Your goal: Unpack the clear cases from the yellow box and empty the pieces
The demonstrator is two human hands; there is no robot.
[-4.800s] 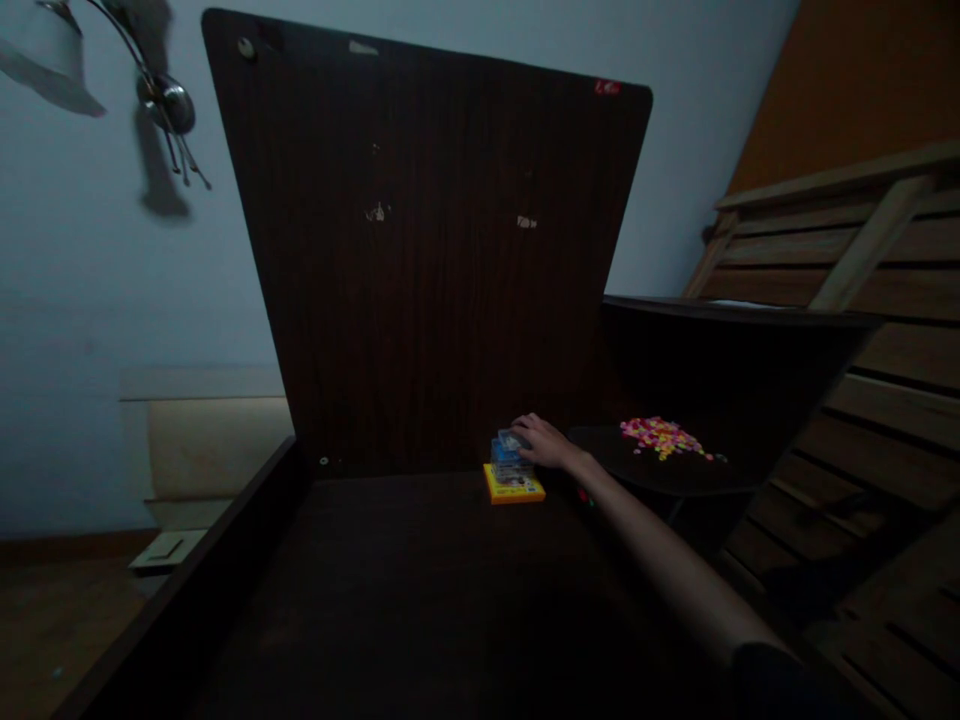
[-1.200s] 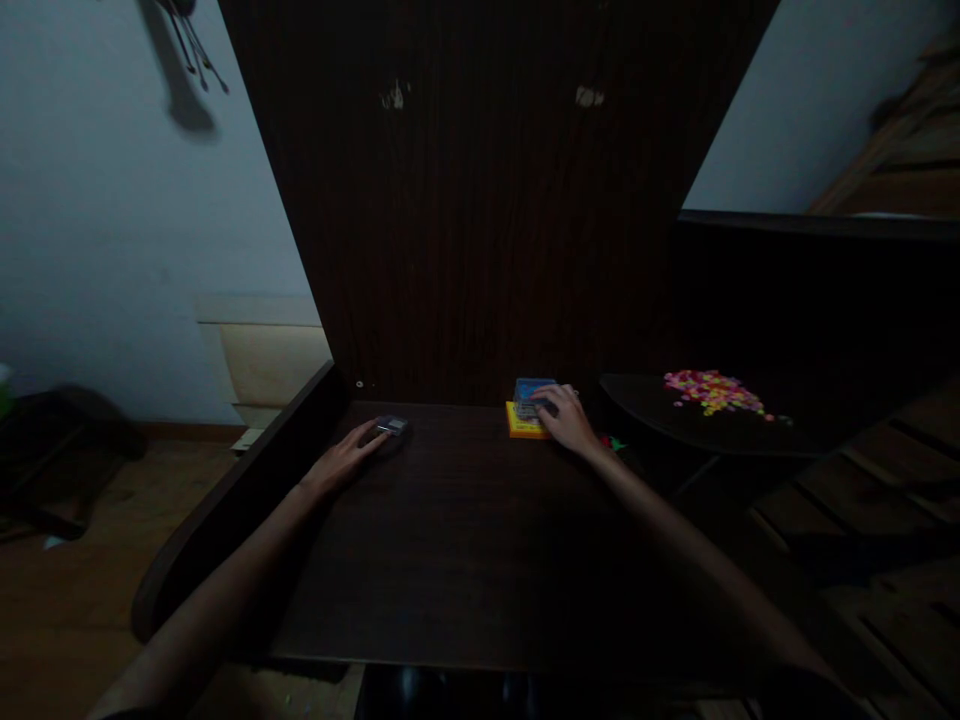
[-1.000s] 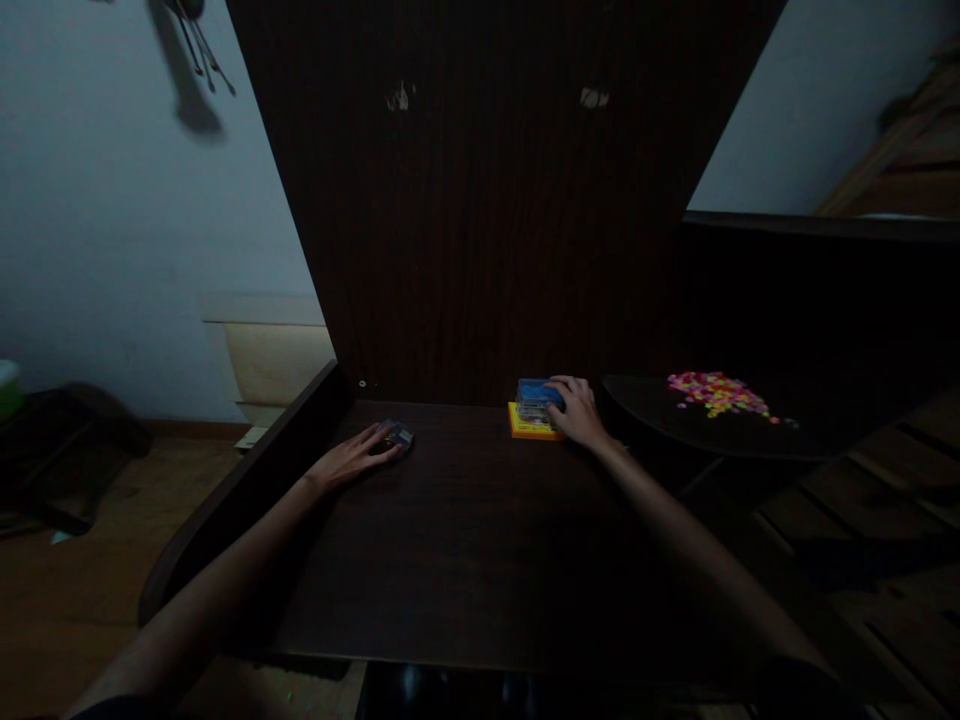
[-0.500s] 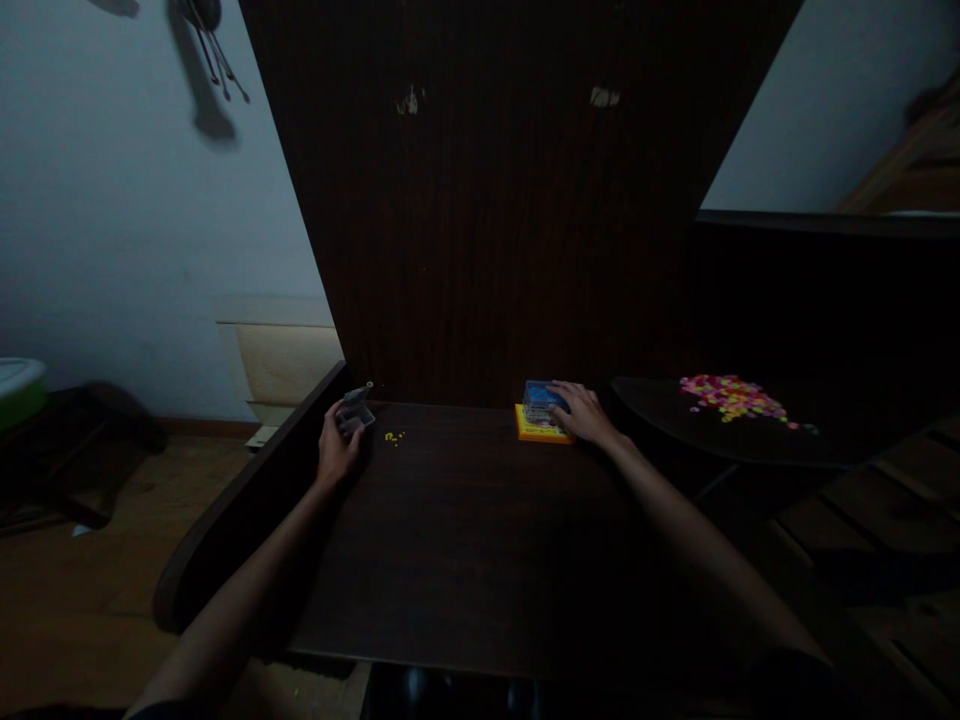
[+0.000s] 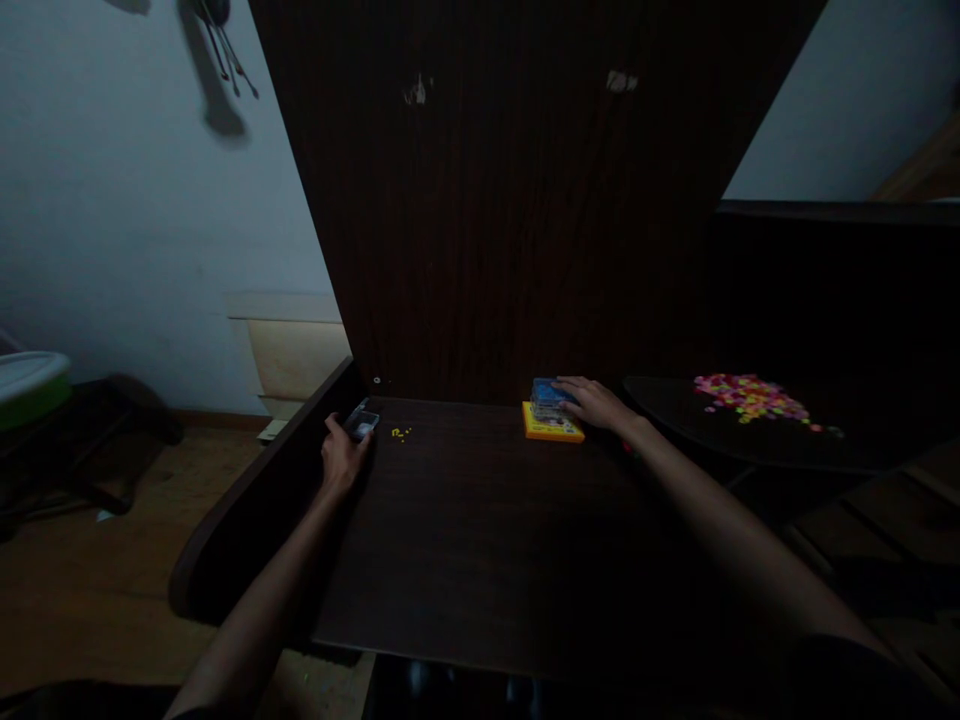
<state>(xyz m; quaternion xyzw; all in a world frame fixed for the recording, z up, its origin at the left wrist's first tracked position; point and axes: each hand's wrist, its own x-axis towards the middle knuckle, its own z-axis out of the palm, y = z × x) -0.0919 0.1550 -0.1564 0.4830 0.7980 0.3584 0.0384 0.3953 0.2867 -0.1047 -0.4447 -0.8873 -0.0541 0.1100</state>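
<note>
My left hand (image 5: 345, 455), at the left side of the dark wooden surface (image 5: 465, 540), has its fingers and thumb around a small clear plastic box (image 5: 365, 426). The box's lid stands open toward the back. Several tiny yellow pieces (image 5: 400, 434) lie just right of it. Over on the other side, my right hand (image 5: 600, 405) reaches across a stack of small clear and blue plastic boxes (image 5: 549, 392). Its fingers are stretched over the top, with the thumb apart at the near side. Beneath the stack lies a flat yellow box (image 5: 551, 430).
A heap of small pink, yellow and red pieces (image 5: 754, 397) lies on a dark curved shelf (image 5: 675, 420) to the right. A tall dark panel (image 5: 502, 230) rises behind the surface. A raised wooden side edge (image 5: 255, 490) borders it on the left.
My left hand has lowered the small clear box toward the surface, and its lid has tipped further back. My right hand stays at the stack, its thumb slightly raised. The view has shifted slightly.
</note>
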